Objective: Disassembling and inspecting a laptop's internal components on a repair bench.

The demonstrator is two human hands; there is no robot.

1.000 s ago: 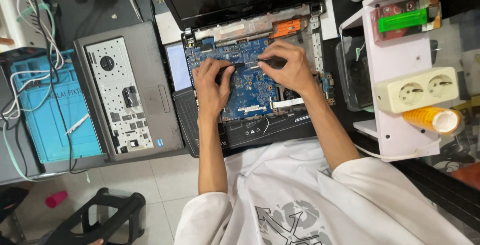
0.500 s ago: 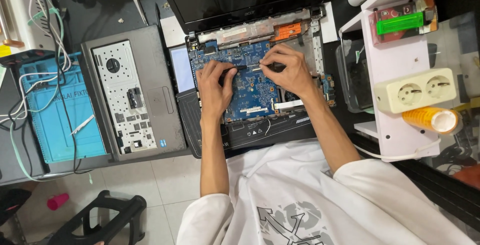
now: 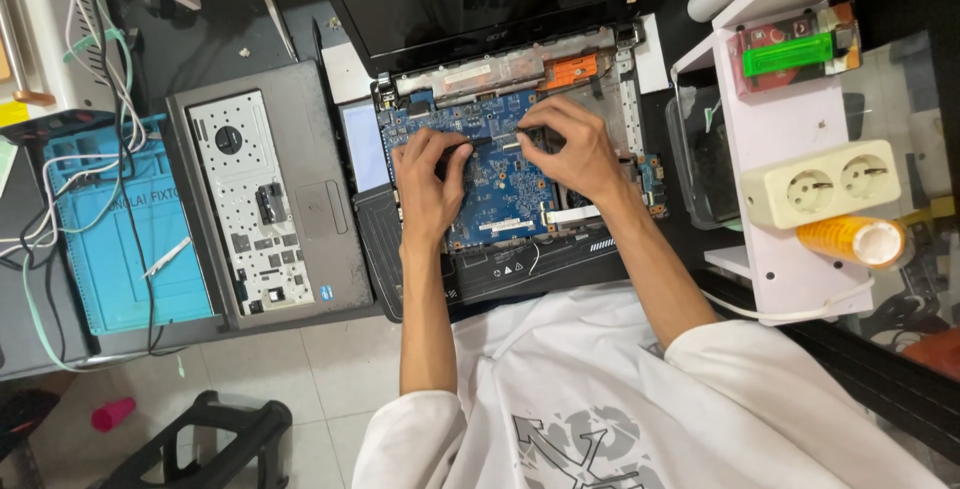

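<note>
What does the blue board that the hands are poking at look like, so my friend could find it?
Start at the opened black laptop in the middle of the desk, below its dark screen. Inside its shell lies a blue circuit board, with the left hand and right hand resting on it. It is darker than the light blue mat far to the left.

Both hands were down on the blue motherboard (image 3: 495,184) of the opened laptop (image 3: 500,79), the left hand (image 3: 428,184) and right hand (image 3: 575,154) pinching either end of a thin dark strip (image 3: 487,139) near the board's upper edge. Left of the laptop, a detached grey palmrest cover (image 3: 270,194) lay underside up beside a blue work mat (image 3: 130,239) draped with white cables (image 3: 90,79). On the right, a white shelf (image 3: 770,179) carried a double power socket (image 3: 835,184), an orange tape roll (image 3: 850,241) and a green lighter (image 3: 787,53).
</note>
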